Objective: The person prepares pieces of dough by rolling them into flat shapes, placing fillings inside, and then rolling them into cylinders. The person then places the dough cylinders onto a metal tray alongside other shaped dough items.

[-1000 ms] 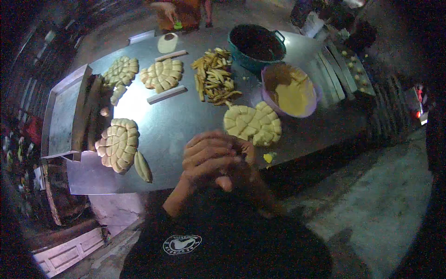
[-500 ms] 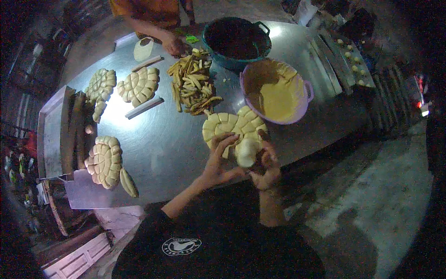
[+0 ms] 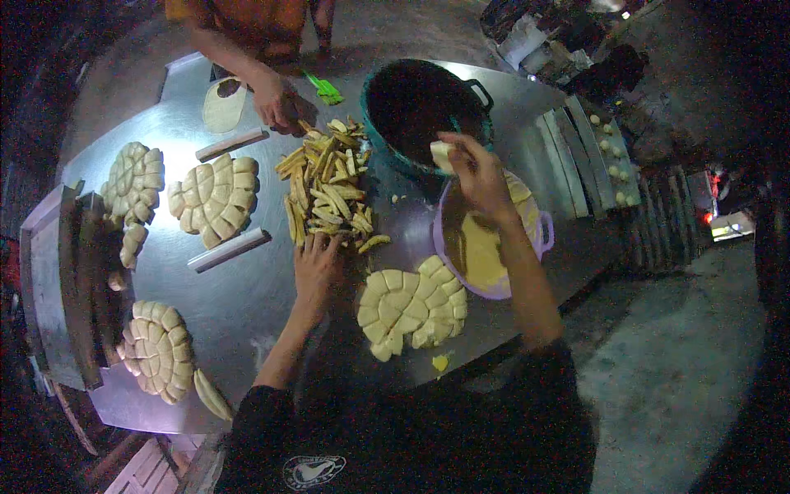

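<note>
My right hand [image 3: 479, 169] is raised over the purple basin's far rim, beside the teal tub, closed on a pale piece of dough [image 3: 443, 156]. My left hand [image 3: 315, 265] reaches to the near end of a heap of banana strips [image 3: 329, 177]. Its fingers are apart and touch the nearest strips; their tips are partly hidden. Between my arms lies a cluster of pale dough pieces [image 3: 409, 303], pressed together in a rounded sheet. Yellow filling [image 3: 477, 253] coats the purple basin [image 3: 543, 233]. A small yellow dab [image 3: 441, 362] sits on the metal table near me.
A teal tub [image 3: 374, 136] with a dark inside stands at the far side. Across the table, a co-worker's hand [image 3: 282, 105] is at the banana heap. More dough clusters [image 3: 216, 198] and rolling pins [image 3: 230, 249] lie left. Trays with dough balls [image 3: 613, 152] stand right.
Both hands have left the dough cluster. My right hand has moved away and up with a dough piece; my left has gone left to the banana strips. The view has shifted.
</note>
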